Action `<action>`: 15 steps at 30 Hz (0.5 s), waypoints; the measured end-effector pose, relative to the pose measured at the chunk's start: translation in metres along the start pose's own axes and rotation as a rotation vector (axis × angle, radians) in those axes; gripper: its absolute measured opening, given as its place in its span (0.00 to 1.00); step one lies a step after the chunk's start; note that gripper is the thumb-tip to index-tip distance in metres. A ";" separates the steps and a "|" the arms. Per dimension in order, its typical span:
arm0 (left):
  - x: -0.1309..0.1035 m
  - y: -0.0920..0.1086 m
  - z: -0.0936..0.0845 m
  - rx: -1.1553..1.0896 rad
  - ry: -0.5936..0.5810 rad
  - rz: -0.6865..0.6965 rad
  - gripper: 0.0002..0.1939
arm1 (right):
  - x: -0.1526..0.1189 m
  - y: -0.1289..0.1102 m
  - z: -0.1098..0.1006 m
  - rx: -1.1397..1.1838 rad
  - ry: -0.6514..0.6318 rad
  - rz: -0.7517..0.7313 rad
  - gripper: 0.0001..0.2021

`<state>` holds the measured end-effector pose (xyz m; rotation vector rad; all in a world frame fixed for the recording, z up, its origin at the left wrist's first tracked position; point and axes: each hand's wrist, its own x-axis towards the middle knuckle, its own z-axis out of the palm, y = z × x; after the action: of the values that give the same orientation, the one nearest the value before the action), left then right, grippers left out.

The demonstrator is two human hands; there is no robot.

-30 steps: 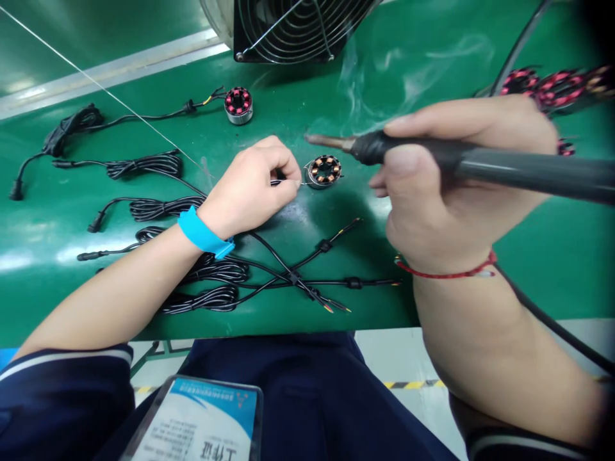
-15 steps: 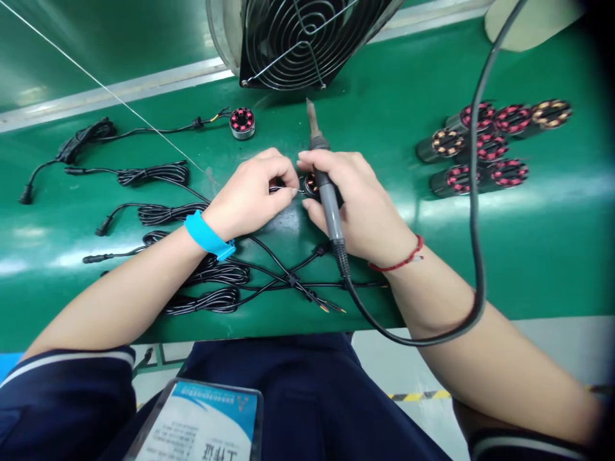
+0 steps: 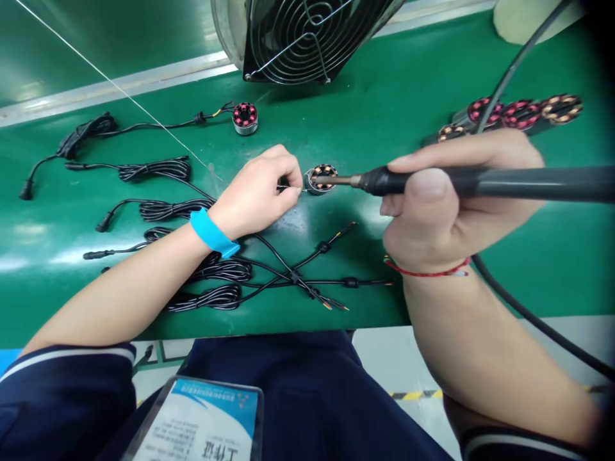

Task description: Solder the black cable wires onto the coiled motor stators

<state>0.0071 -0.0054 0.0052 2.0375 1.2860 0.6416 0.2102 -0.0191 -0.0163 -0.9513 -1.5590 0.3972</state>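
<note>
Green bench (image 3: 423, 70); hands (image 3: 439, 224) hold soldering iron (image 3: 509, 183), wire (image 3: 304, 190); stator (image 3: 323, 189) between.

Wears a wide bright-blue wrist strap (image 3: 214, 234) at left and a thin red cord bracelet (image 3: 427, 273) at right. Has short navy fabric sleeves (image 3: 67, 397) with white stripes (image 3: 96, 351), navy cloth, perhaps trousers (image 3: 307, 397), and a rectangular blue-and-white badge (image 3: 192, 419), transparently cased.

Surface (image 3: 432, 77) green, glossy, glare at left. On it, left: bundled black cables (image 3: 156, 170) in rows. Near front edge: cable ends (image 3: 350, 282) crossing, coloured wire tips out. Toward back: red-wound stator (image 3: 245, 116), wired to own cable. Mid-surface: copper-wound stator (image 3: 321, 189). Right: stator group (image 3: 521, 115), red and copper windings, partly hidden.
</note>
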 end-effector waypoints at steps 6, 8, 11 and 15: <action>0.001 0.002 0.000 -0.004 -0.003 -0.012 0.07 | 0.004 -0.009 0.002 0.021 -0.032 -0.089 0.12; 0.001 0.003 0.000 0.001 -0.003 -0.020 0.07 | 0.003 -0.008 0.001 0.039 -0.049 -0.079 0.12; 0.001 0.004 0.000 0.003 -0.008 -0.033 0.07 | 0.003 -0.009 0.002 0.054 -0.060 -0.068 0.11; 0.001 0.004 0.000 -0.005 -0.012 -0.036 0.08 | 0.003 -0.011 0.003 0.063 -0.036 -0.060 0.11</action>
<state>0.0096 -0.0058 0.0084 2.0063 1.3103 0.6147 0.2036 -0.0227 -0.0068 -0.8506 -1.5946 0.4205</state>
